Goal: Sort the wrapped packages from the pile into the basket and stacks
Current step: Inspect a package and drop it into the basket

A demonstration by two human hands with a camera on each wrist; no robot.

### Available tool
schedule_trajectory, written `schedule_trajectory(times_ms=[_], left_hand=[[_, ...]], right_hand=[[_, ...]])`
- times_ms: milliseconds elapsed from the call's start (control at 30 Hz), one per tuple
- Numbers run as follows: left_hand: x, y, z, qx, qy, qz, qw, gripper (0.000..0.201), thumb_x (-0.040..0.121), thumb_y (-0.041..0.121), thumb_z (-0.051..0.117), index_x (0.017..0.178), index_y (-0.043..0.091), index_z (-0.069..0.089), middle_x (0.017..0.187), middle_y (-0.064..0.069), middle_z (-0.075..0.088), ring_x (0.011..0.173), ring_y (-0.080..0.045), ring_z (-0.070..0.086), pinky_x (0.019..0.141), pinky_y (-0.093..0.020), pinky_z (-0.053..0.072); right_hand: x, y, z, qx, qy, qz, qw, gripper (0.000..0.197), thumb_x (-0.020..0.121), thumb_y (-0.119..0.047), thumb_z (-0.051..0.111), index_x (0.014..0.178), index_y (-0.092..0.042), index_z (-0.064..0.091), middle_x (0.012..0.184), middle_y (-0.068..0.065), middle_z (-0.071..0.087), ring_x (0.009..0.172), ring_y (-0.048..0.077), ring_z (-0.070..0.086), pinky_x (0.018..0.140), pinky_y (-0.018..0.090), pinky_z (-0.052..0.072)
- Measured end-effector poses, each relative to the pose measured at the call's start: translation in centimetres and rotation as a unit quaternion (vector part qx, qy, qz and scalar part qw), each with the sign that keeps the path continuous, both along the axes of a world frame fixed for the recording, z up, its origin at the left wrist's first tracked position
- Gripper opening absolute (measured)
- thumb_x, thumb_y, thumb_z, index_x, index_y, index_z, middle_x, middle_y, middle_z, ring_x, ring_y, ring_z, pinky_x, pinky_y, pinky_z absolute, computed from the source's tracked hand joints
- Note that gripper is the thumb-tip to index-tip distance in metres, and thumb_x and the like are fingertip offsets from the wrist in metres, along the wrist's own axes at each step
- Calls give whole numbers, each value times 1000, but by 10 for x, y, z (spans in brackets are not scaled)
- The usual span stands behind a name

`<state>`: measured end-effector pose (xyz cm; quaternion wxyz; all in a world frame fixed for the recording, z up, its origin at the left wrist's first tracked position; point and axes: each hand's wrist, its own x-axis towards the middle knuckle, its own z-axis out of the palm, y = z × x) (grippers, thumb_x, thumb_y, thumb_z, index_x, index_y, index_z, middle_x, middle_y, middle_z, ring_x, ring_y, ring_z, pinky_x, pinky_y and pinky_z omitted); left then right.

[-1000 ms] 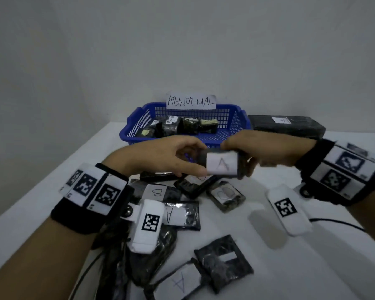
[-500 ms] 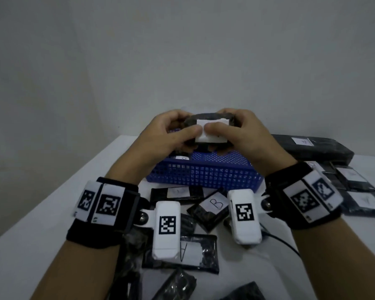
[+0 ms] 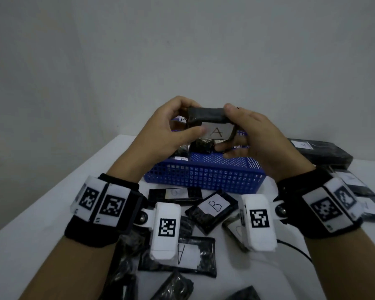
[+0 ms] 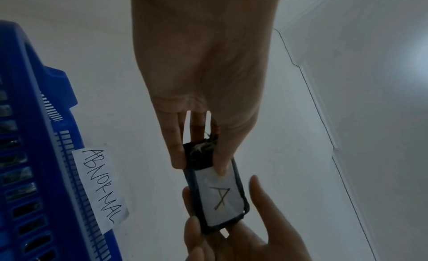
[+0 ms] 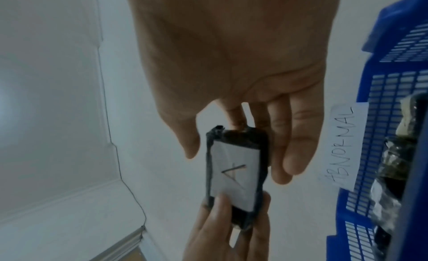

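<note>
Both hands hold up a small black wrapped package (image 3: 210,124) with a white label marked A (image 4: 220,199) (image 5: 234,171), above the blue basket (image 3: 204,176). My left hand (image 3: 173,128) pinches its left end between thumb and fingers. My right hand (image 3: 245,131) grips its right end. The basket carries a paper tag reading ABNORMAL (image 4: 102,188) and holds several wrapped packages (image 3: 201,146). The pile of black packages, one marked B (image 3: 212,208) and one marked A (image 3: 182,254), lies on the white table in front of the basket.
A long black wrapped stack (image 3: 320,150) lies behind the basket on the right, with flatter packages (image 3: 359,191) beside it. A black cable (image 3: 297,250) runs across the white table (image 3: 41,224). A grey wall stands close behind.
Both hands have lifted the package marked A from low over the pile to above the basket and tilted its label toward me. The view has moved closer to the basket.
</note>
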<state>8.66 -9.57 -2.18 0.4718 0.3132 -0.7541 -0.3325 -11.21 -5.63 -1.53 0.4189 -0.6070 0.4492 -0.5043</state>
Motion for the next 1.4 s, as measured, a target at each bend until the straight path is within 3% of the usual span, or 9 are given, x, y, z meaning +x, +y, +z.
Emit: schedule_trajectory(times_ms=[200,333,467,600,733,867,1067,1200,1400], left_hand=[[-6,1,-1,26,22,-15,999,11,99,24,59,108,18,63,105,-1,66,95,-15,68,88,-31,56],[-6,-2,-4,16,17,11,1000,3,94,16,66,95,17,64,96,-2,67,80,-10,68,79,-29,55],[-8,-4,-6,-14,5,24,1000,12,88,9,73,88,18,64,102,-3,71,90,-18,71,85,-33,58],[-9,-6,-7,-24,34,35,999,9,89,18,73,95,17,67,107,-7,72,94,-24,72,87,-43,60],[-6,-3,-5,-6,45,1,999,14,93,9,68,95,21,62,115,-7,67,99,-29,70,86,-42,60],[-8,0,-7,-21,36,-26,999,18,93,7,66,100,22,59,119,0,63,104,-20,68,83,-29,56],[-14,1,-5,85,73,-28,993,23,98,20,60,116,20,46,117,-14,66,87,-22,75,72,-34,61],[-8,-3,-6,122,78,-14,989,30,91,9,68,116,12,51,109,-12,71,88,-30,75,74,-39,63],[-15,-2,-11,65,35,10,997,18,91,1,67,100,12,57,95,-6,68,74,-19,75,63,-27,59]], right_hand=[[3,-7,-5,-22,-67,2,998,6,98,-18,63,93,-15,64,99,9,72,81,21,71,73,30,61],[4,-11,-9,-82,-30,-16,996,10,95,-7,64,88,-15,64,99,10,71,90,21,72,77,31,60],[7,-12,-15,-163,32,-86,982,16,88,2,70,83,-14,68,86,12,73,80,25,73,71,30,61],[8,-11,-16,-166,-1,-73,983,7,92,-4,69,98,-8,69,98,17,73,89,29,74,73,33,62],[7,-9,-12,-71,-91,-31,993,27,98,-24,62,124,-16,57,107,4,72,98,20,74,72,32,62],[2,-11,-10,-14,-99,-32,995,13,97,-19,63,109,-13,62,103,6,70,86,17,75,67,30,61],[-5,-14,-14,-96,-9,-54,994,30,87,-11,76,113,-13,64,107,8,74,94,25,75,79,35,62],[-6,-12,-12,-91,17,-22,995,39,85,-5,77,120,-11,60,101,14,76,88,26,76,77,29,61],[1,-15,-19,-178,111,-88,974,30,86,-7,77,108,-16,58,88,6,77,80,19,75,75,35,63]])
